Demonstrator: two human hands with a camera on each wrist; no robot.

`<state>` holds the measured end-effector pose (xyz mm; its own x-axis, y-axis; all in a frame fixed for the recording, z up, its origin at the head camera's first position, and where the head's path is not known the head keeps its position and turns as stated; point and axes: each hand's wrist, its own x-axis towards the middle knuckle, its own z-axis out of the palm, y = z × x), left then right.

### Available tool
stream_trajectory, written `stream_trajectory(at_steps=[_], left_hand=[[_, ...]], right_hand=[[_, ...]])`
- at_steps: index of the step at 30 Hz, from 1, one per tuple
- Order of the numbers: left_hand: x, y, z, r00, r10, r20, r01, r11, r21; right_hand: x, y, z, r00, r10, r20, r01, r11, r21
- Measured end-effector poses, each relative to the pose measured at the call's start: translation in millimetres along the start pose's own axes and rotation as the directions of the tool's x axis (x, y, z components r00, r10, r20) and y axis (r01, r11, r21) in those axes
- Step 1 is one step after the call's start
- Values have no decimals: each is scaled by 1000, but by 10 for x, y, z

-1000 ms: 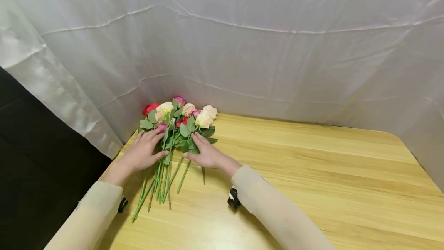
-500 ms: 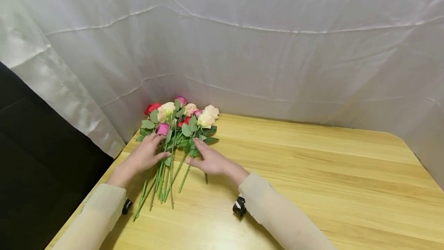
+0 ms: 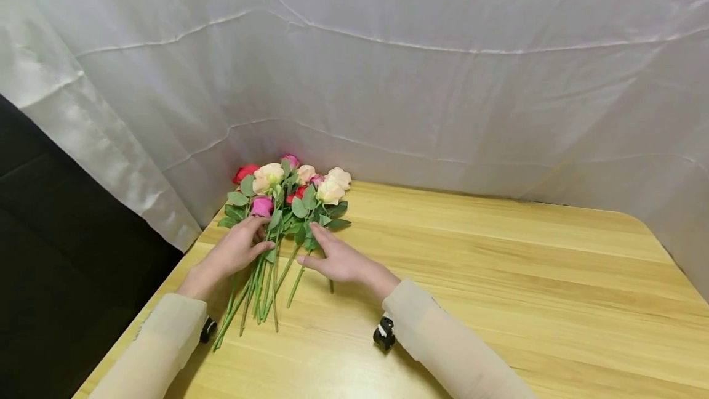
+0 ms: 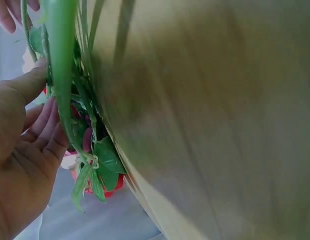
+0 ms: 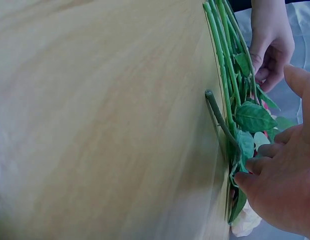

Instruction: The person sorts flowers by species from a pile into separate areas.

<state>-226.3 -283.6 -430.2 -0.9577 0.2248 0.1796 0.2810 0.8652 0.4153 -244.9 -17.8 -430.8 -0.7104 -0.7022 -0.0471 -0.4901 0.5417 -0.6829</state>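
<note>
A bunch of long-stemmed roses in red, magenta, pink and cream lies at the table's back left, blooms toward the curtain and green stems (image 3: 260, 291) toward me. My left hand (image 3: 238, 248) is just below a magenta rose (image 3: 261, 205). In the left wrist view its thumb and curled fingertips (image 4: 49, 107) pinch a thin green stem. My right hand (image 3: 340, 257) lies at the bunch's right side, thumb apart and fingers fairly straight. Its fingertips are right at the green leaves (image 5: 245, 142) under the cream roses (image 3: 332, 186).
The wooden table (image 3: 471, 276) stretches away to the right. A pale satin curtain (image 3: 415, 91) hangs behind it, and a black surface (image 3: 72, 251) lies past its left edge. Each wrist carries a small black camera (image 3: 384, 333).
Both hands have drawn back a little toward me from the blooms, uncovering the magenta rose. The left fingers have curled in round a stem; the right hand has shifted slightly right.
</note>
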Motion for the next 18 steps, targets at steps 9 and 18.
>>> stream_trajectory(at_steps=[9,18], left_hand=[[26,17,-1,997,-65,47,70,990,-119],[49,-26,-14,986,-160,50,168,950,-263]], right_hand=[[-1,4,-3,1000,1,4,-1,1000,-8],[-21,11,-4,1000,14,-4,-14,1000,7]])
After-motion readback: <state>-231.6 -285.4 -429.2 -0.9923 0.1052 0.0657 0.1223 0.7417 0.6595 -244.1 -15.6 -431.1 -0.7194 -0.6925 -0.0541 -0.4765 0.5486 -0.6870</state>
